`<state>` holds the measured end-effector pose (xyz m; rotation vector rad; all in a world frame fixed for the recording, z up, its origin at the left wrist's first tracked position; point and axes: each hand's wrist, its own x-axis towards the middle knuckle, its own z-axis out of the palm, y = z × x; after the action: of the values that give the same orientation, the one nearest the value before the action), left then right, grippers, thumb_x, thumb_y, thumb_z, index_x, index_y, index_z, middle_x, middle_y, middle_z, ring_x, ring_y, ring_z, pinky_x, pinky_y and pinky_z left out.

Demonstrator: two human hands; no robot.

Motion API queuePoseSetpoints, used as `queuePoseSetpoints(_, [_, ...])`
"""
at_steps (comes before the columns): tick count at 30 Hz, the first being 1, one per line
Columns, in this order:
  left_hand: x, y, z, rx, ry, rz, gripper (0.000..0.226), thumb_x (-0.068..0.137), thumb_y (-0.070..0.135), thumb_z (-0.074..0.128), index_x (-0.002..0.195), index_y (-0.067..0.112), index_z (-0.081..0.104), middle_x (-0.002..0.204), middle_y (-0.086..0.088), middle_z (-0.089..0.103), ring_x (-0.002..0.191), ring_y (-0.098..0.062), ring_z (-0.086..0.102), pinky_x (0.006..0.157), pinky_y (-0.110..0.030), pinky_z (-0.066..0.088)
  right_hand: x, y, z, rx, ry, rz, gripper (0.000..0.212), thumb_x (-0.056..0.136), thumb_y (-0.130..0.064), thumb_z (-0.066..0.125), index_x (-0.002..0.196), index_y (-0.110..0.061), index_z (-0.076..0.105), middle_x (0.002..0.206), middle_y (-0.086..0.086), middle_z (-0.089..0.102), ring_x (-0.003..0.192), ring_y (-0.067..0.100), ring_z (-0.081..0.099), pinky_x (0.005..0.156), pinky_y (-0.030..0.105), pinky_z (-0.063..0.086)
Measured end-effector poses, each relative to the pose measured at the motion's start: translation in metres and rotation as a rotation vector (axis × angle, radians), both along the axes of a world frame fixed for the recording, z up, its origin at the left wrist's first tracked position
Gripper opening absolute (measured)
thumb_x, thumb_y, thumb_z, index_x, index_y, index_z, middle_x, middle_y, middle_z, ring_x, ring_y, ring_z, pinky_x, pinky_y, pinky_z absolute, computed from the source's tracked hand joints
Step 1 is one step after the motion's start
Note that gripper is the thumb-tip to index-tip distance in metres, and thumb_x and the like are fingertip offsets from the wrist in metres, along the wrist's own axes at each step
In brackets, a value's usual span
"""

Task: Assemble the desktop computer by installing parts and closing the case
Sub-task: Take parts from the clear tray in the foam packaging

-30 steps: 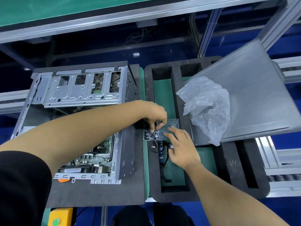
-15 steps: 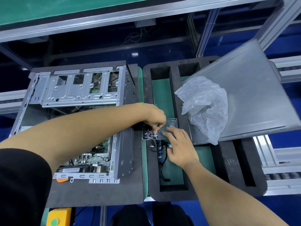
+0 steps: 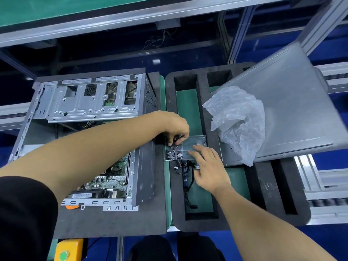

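So right now I've got both hands over the little clear screw tray (image 3: 185, 147), which sits across the top end of the long green slot in the foam tray (image 3: 263, 187), roughly dead center of the frame. My left hand (image 3: 174, 129) is reaching in from the left with the fingers curled down at the tray's upper left corner, pinching something small and dark. Looks like a screw out of the pile of screws (image 3: 173, 154), but it's too tiny to swear to. My right hand (image 3: 209, 166) is just resting flat with the fingers fairly straight, fingertips pressing on the tray's right half to steady it, not gripping anything. The open computer case (image 3: 90, 140) is directly left of the screw tray, just beside it, long side running up and down the frame, motherboard showing at lower left. So the left hand is the nearer one, and I reckon the next move is a short carry leftward into the case. There's a bundle of cables (image 3: 186, 172) lying in the slot right below the tray, and the side panel (image 3: 293, 102) with a plastic bag (image 3: 239, 121) on it is off at the upper right, still waiting.
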<state>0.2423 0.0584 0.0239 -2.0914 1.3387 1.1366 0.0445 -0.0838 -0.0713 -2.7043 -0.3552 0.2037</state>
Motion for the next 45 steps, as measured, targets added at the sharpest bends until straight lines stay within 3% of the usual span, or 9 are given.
queuePoseSetpoints(8, [-0.006,-0.002,-0.004,-0.051,-0.055,-0.088,0.023,0.069,0.025,0.087,0.082,0.032,0.069,0.070,0.019,0.055,0.074,-0.013,0.059,0.057,-0.024,0.036,-0.001,0.000,0.002,-0.003,0.008,-0.003,0.062,0.075,-0.026,0.039,0.135,-0.019,0.053,0.142,0.003,0.046,0.131,0.026,0.046,0.120,0.038,0.027])
queuePoseSetpoints(14, [-0.002,0.002,-0.003,-0.084,-0.013,0.014,0.012,0.080,0.030,0.080,0.087,0.032,0.070,0.073,0.018,0.060,0.071,-0.006,0.057,0.059,-0.025,0.039,0.000,-0.001,0.002,-0.006,0.009,-0.005,0.061,0.075,-0.027,0.038,0.134,-0.019,0.053,0.142,0.002,0.046,0.130,0.026,0.045,0.120,0.038,0.028])
queuePoseSetpoints(19, [0.000,0.002,0.000,-0.045,0.015,0.006,0.025,0.076,0.024,0.085,0.090,0.032,0.067,0.081,0.013,0.063,0.077,-0.009,0.056,0.062,-0.030,0.042,0.000,0.000,0.003,-0.004,0.004,-0.002,0.060,0.076,-0.027,0.039,0.134,-0.019,0.053,0.142,0.002,0.046,0.131,0.026,0.045,0.119,0.039,0.029])
queuePoseSetpoints(28, [-0.010,0.001,-0.013,0.060,0.031,-0.092,0.032,0.067,0.050,0.089,0.088,0.030,0.073,0.081,0.013,0.069,0.076,-0.008,0.060,0.058,-0.023,0.039,-0.001,0.000,0.001,-0.002,0.023,-0.007,0.061,0.075,-0.026,0.039,0.134,-0.019,0.053,0.144,0.002,0.045,0.132,0.027,0.045,0.120,0.038,0.028])
queuePoseSetpoints(34, [-0.015,-0.003,-0.019,0.040,0.017,-0.179,0.025,0.075,0.049,0.084,0.085,0.029,0.074,0.074,0.017,0.064,0.068,-0.005,0.054,0.054,-0.024,0.036,0.000,0.000,0.000,0.021,0.013,-0.006,0.060,0.073,-0.024,0.039,0.132,-0.018,0.054,0.141,0.003,0.047,0.130,0.029,0.048,0.118,0.040,0.029])
queuePoseSetpoints(41, [0.005,0.003,-0.009,-0.015,0.115,0.058,0.014,0.087,0.034,0.078,0.097,0.025,0.077,0.078,0.019,0.065,0.077,-0.004,0.057,0.060,-0.023,0.039,0.000,0.000,0.001,0.029,0.006,-0.005,0.059,0.074,-0.025,0.040,0.131,-0.017,0.054,0.141,0.003,0.047,0.129,0.028,0.047,0.118,0.041,0.031])
queuePoseSetpoints(43, [0.010,0.004,-0.010,-0.077,0.141,0.160,0.017,0.088,0.032,0.078,0.101,0.021,0.078,0.085,0.015,0.069,0.080,-0.003,0.058,0.065,-0.018,0.039,0.000,0.000,0.001,0.031,0.006,-0.008,0.060,0.073,-0.024,0.041,0.131,-0.017,0.055,0.140,0.003,0.047,0.129,0.028,0.047,0.118,0.041,0.031])
queuePoseSetpoints(45, [0.015,0.007,-0.008,-0.124,0.126,0.211,0.016,0.088,0.031,0.078,0.101,0.022,0.078,0.082,0.016,0.067,0.075,0.000,0.055,0.059,-0.008,0.034,0.000,-0.001,0.001,0.033,0.006,-0.010,0.060,0.074,-0.024,0.039,0.131,-0.017,0.055,0.141,0.003,0.046,0.129,0.028,0.047,0.118,0.041,0.032])
